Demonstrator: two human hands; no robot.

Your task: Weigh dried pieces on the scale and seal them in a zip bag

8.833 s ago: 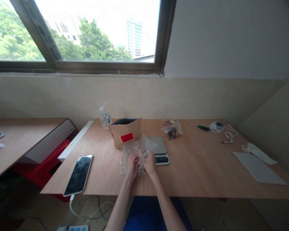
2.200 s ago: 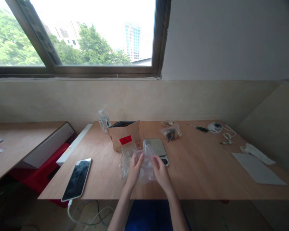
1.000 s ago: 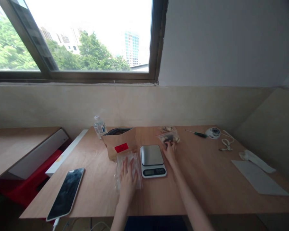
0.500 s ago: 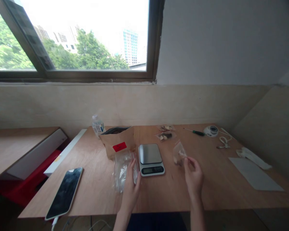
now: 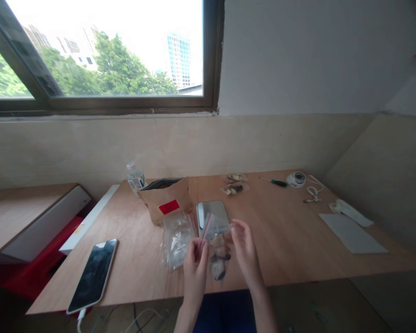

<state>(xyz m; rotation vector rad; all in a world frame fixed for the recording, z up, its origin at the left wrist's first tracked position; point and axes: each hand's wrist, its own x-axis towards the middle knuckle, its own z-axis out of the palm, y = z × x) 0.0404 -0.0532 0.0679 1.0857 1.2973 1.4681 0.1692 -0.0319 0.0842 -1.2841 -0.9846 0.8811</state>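
Note:
A clear zip bag (image 5: 217,255) with several brown and pale dried pieces in it hangs between my hands, in front of the kitchen scale (image 5: 213,212). The fingers of my left hand (image 5: 196,261) pinch the bag's red-striped edge. At the bag's right upper corner is my right hand (image 5: 244,240), its fingertips closed on the plastic. Parts of the scale, its display included, are hidden behind the bag and hands. Left of the scale lies a stack of empty clear zip bags (image 5: 176,243), against a brown paper bag (image 5: 168,199) with a red label.
Two filled zip bags (image 5: 234,189) lie behind the scale. Further right are a green-handled screwdriver (image 5: 279,183), a white dome camera (image 5: 296,180) with its cable, and a white sheet (image 5: 353,234). A phone (image 5: 93,275) on a charging cable and a plastic bottle (image 5: 135,178) are at left.
My right hand has carried the filled zip bag leftward to the front of the scale. My left hand has left the empty bags and now grips the filled bag's edge. The view has shifted slightly.

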